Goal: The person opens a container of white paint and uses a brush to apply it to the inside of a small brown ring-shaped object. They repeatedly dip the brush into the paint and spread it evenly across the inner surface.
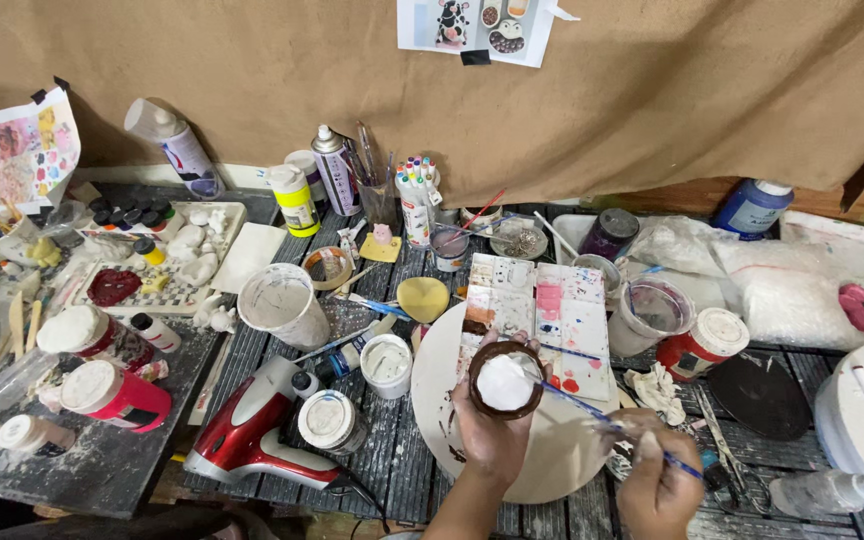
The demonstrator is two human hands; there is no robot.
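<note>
My left hand [490, 432] holds a small round piece [505, 380] with a brown rim and a white face, raised over a round white board [552, 455]. My right hand [657, 475] grips a thin blue-handled paintbrush [592, 410], its tip touching the right edge of the round piece. Just behind lies a white paint palette [542, 310] with pink, red and brown stains in its wells.
A red hair dryer [252, 430] lies at the lower left beside several white-lidded jars [327, 420]. A plastic cup [282, 305], spray cans [335, 170], markers and brush holders stand at the back. A red jar [702, 345] and a tray of plastic bags [792, 280] sit right.
</note>
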